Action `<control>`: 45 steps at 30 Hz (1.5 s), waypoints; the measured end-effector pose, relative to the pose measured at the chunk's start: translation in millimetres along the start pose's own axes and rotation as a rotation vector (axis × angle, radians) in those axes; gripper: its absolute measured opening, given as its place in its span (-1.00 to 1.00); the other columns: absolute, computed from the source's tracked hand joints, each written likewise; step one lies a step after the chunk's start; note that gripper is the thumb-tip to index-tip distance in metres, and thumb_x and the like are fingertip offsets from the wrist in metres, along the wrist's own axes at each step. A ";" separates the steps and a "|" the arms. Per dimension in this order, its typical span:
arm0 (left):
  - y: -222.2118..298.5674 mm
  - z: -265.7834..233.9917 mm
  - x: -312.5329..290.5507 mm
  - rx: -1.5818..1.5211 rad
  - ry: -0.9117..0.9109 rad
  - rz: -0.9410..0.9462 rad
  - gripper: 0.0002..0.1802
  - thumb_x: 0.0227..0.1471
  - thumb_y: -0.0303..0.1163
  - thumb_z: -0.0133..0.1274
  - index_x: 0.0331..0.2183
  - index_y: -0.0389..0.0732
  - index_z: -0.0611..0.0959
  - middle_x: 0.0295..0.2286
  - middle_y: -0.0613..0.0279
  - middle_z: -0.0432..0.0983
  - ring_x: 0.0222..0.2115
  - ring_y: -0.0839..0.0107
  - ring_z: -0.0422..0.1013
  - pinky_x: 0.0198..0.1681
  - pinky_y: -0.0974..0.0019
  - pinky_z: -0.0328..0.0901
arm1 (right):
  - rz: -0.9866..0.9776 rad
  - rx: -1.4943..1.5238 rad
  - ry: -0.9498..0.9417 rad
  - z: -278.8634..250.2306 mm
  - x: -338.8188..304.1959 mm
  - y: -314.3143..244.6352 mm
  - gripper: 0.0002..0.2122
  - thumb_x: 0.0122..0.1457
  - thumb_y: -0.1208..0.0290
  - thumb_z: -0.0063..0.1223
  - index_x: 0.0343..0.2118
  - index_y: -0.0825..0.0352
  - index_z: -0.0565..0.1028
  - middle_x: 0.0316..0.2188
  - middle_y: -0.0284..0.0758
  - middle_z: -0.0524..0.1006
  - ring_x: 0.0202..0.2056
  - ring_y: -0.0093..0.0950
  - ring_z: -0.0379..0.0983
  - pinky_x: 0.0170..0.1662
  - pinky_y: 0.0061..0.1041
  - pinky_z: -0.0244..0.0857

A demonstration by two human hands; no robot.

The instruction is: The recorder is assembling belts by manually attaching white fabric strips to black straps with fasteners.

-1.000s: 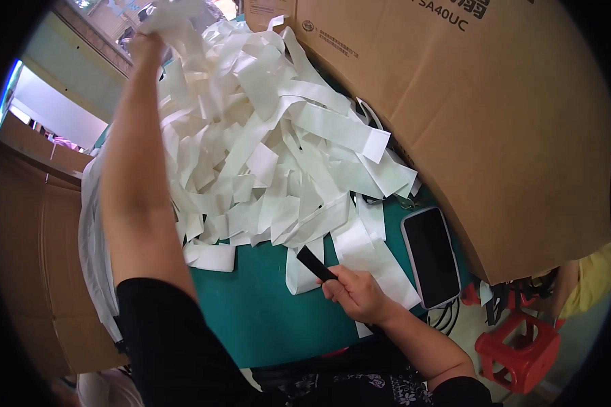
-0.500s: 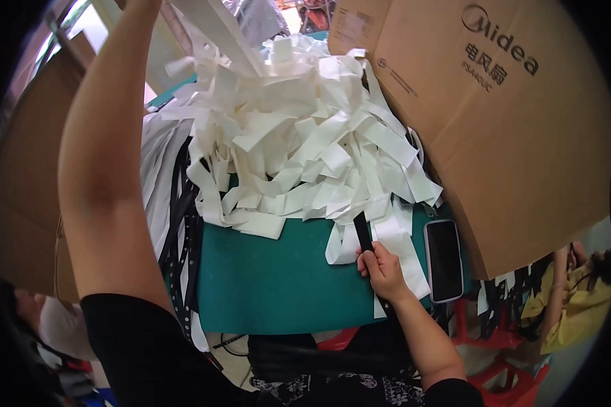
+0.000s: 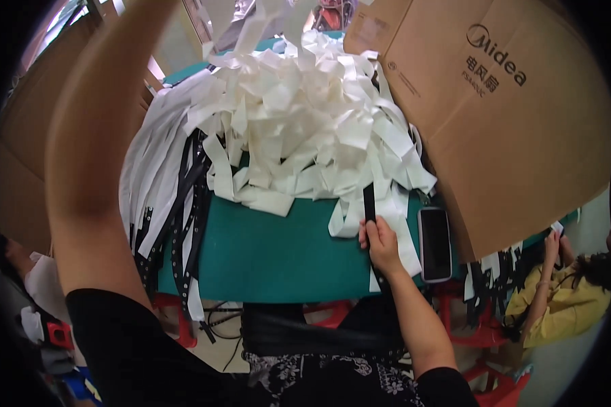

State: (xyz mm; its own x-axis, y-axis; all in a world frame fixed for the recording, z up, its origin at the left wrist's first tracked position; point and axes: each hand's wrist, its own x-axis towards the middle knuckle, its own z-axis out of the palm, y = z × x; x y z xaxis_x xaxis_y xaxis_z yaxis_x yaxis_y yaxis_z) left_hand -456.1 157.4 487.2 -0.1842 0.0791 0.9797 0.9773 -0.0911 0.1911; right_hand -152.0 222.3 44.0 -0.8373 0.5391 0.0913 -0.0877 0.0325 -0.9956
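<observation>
My right hand (image 3: 383, 243) is closed around a black strap (image 3: 368, 201) at the near right of the green table (image 3: 271, 251). One end of the strap points away from me; the other runs down past my wrist. Just beyond lies a big tangled heap of white fabric strips (image 3: 292, 146). My left arm (image 3: 91, 156) is raised high and smeared by motion, with its hand cut off by the upper edge. Near that upper edge, loose white strips (image 3: 251, 30) hang above the heap.
A phone (image 3: 434, 244) lies to the right of my right hand. Large cardboard boxes stand right (image 3: 495, 142) and left (image 3: 17, 156). White and black eyeleted straps (image 3: 178, 251) drape over the table's left side. A person in yellow (image 3: 563, 302) sits at the right, near red stools (image 3: 502, 386).
The whole view has shifted, so the table sits higher in it. White strips at the top have moved, and my left arm has swung. My right hand keeps its hold on the strap.
</observation>
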 end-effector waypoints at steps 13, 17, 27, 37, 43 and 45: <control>7.1 -91.0 -437.2 0.300 -1.019 -0.287 -0.26 -0.27 -0.77 -0.13 0.01 0.02 0.42 0.09 0.02 0.12 0.12 0.02 0.05 0.17 0.09 -0.04 | 0.020 0.257 0.135 -3.1 -59.2 -67.8 -0.81 0.29 0.36 -0.33 -0.15 0.33 0.27 -0.63 -0.38 0.35 -0.62 -0.64 0.23 -0.51 -0.70 0.14; 29.7 -110.1 -449.6 0.330 -0.655 -0.577 -0.71 -0.09 -0.45 0.09 -0.23 -0.25 0.56 -0.18 0.02 0.42 -0.13 0.02 0.32 -0.10 0.20 0.22 | -0.059 -0.013 0.110 -13.3 -38.6 -26.2 -0.83 0.29 0.40 -0.32 -0.17 0.34 0.28 -0.61 -0.39 0.36 -0.57 -0.65 0.24 -0.44 -0.67 0.16; 86.9 -124.2 -433.5 -0.011 -1.019 -1.297 -0.72 0.00 -0.29 0.08 -0.36 -0.35 0.60 -0.60 0.37 0.47 -0.60 0.64 0.30 -0.53 0.53 0.20 | 0.050 -0.434 -0.154 -27.4 38.4 -40.1 -0.81 0.22 0.38 -0.20 -0.29 0.39 0.42 -0.49 -0.41 0.49 -0.39 -0.61 0.38 -0.25 -0.65 0.23; 135.7 -225.9 -433.5 0.908 -0.768 -0.758 -0.47 -0.16 -0.03 0.17 -0.32 -0.31 0.49 -0.39 0.01 0.45 -0.36 0.08 0.41 -0.34 0.17 0.31 | 0.170 -0.159 -0.077 -25.4 -6.6 -84.6 -0.82 0.23 0.39 -0.16 -0.23 0.40 0.38 -0.54 -0.44 0.40 -0.51 -0.63 0.35 -0.36 -0.67 0.26; 145.6 -279.5 -448.7 0.917 -1.011 -1.127 -0.49 -0.24 -0.08 0.24 -0.37 -0.31 0.50 -0.41 0.04 0.43 -0.34 0.11 0.40 -0.30 0.17 0.30 | 0.268 -0.006 -0.237 32.1 -77.6 -100.0 -0.82 0.25 0.42 -0.25 -0.22 0.41 0.35 -0.61 -0.39 0.36 -0.59 -0.62 0.30 -0.50 -0.68 0.20; 140.0 -276.2 -453.1 0.829 -0.988 -1.129 -0.56 -0.23 -0.16 0.24 -0.40 -0.31 0.51 -0.42 0.07 0.43 -0.37 0.15 0.39 -0.31 0.22 0.29 | 0.337 0.035 -0.324 54.5 -96.1 -82.6 -0.83 0.24 0.43 -0.22 -0.22 0.41 0.35 -0.61 -0.39 0.35 -0.61 -0.63 0.27 -0.50 -0.68 0.20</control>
State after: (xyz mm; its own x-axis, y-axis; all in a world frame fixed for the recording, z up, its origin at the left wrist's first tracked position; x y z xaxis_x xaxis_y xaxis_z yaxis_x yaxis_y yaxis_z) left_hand -264.6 -165.4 86.7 -0.9499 0.3030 -0.0764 0.2651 0.9108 0.3164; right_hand -93.7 121.9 118.5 -0.9471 0.2239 -0.2300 0.2047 -0.1307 -0.9701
